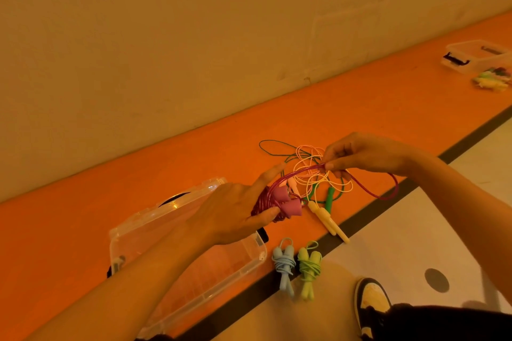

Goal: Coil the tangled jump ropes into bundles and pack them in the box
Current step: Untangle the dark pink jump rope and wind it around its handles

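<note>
— What fills most of the frame?

— The orange floor (277, 124), running from lower left to upper right under a plain wall. On it at lower left lies the open clear box (235, 274), partly behind the left forearm.

— And the hands?

— The left hand (235, 213), at the centre, clamps a coil of the magenta rope (382, 194) and its two pink handles (279, 196) between the thumb and the longer fingers, the index finger stretched out straight. The right hand (360, 155), right of centre, pinches a strand of the same rope between thumb and fingertips; the strand arcs between the two hands, and a loose loop hangs off to the right.

— The other ropes?

— A tangle (310, 171) of green, pink and yellow cord lies on the floor beneath the hands, its yellow handles (329, 219) pointing towards the lower right. Just beside the box's right end lie a blue bundle (282, 263) and a green bundle (309, 266), side by side, both wound up.

— Anything smaller?

— A second box (471, 58) at far upper right, and a shoe (371, 299) at the bottom.
</note>
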Demonstrator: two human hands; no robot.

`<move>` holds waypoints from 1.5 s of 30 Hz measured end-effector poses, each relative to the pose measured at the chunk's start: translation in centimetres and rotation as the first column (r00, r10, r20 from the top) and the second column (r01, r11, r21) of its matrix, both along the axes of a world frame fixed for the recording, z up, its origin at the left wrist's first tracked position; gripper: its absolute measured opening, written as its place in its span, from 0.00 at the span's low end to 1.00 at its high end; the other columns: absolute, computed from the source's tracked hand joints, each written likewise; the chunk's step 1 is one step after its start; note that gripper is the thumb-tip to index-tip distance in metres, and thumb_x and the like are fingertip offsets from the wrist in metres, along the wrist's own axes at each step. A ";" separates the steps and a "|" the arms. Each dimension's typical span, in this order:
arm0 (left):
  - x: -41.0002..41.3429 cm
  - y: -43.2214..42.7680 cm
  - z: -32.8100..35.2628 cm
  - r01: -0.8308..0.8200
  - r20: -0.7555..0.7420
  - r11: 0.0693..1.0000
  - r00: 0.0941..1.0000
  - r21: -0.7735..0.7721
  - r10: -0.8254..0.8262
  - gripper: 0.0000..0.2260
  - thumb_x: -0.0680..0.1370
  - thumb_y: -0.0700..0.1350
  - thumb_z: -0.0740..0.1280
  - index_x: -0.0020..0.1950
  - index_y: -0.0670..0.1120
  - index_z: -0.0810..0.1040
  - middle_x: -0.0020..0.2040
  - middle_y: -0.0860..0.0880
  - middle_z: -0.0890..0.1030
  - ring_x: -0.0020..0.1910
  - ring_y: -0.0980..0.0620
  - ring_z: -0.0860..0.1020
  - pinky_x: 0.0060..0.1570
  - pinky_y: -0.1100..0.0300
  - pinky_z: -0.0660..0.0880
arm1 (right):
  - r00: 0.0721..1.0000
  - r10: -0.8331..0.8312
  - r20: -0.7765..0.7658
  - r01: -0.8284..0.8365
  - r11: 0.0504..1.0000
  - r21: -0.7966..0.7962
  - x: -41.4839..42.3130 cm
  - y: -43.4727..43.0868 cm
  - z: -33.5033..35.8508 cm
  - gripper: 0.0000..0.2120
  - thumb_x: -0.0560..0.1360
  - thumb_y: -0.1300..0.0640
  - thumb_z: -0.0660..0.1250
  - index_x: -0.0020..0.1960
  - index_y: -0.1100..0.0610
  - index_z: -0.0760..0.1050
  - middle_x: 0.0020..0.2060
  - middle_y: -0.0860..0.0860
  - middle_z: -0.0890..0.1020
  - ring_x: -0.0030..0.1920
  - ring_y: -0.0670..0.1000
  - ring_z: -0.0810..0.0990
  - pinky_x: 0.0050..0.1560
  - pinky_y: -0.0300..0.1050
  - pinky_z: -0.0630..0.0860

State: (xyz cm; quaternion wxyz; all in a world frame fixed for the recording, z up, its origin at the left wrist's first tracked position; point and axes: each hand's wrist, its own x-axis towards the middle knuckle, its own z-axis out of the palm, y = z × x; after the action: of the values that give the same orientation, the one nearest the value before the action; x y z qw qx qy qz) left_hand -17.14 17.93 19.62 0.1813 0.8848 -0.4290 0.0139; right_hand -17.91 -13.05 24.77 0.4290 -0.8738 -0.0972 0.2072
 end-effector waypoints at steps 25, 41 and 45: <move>-1.8 -2.4 0.2 0.336 0.306 0.942 0.895 0.012 -0.323 0.23 0.79 0.65 0.57 0.69 0.54 0.70 0.33 0.55 0.76 0.28 0.58 0.67 0.25 0.64 0.63 | 0.886 -0.105 0.451 0.197 0.967 -0.161 1.9 4.3 -3.1 0.08 0.78 0.49 0.68 0.50 0.51 0.83 0.33 0.48 0.81 0.32 0.53 0.77 0.32 0.47 0.71; -1.5 -0.4 -0.5 0.335 0.159 0.931 0.937 -0.145 -0.313 0.25 0.80 0.69 0.53 0.67 0.53 0.66 0.40 0.50 0.82 0.36 0.51 0.80 0.30 0.53 0.76 | 0.957 0.035 0.288 -0.004 0.994 -0.107 1.0 1.7 -3.6 0.04 0.77 0.49 0.65 0.50 0.43 0.78 0.45 0.47 0.83 0.45 0.51 0.81 0.45 0.55 0.78; -1.5 -0.2 -0.7 0.342 0.152 0.930 0.935 -0.136 -0.321 0.24 0.80 0.68 0.54 0.67 0.54 0.66 0.40 0.51 0.82 0.36 0.52 0.79 0.30 0.53 0.76 | 0.979 0.072 0.191 -0.064 0.997 -0.048 0.6 1.4 -3.6 0.06 0.77 0.52 0.66 0.50 0.50 0.80 0.40 0.43 0.80 0.37 0.46 0.76 0.36 0.41 0.72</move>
State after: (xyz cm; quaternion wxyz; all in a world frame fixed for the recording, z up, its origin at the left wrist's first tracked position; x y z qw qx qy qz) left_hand -18.64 17.73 18.96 0.2236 0.7795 -0.5805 0.0737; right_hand -17.30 -11.61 21.12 0.3917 -0.8948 -0.1636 0.1383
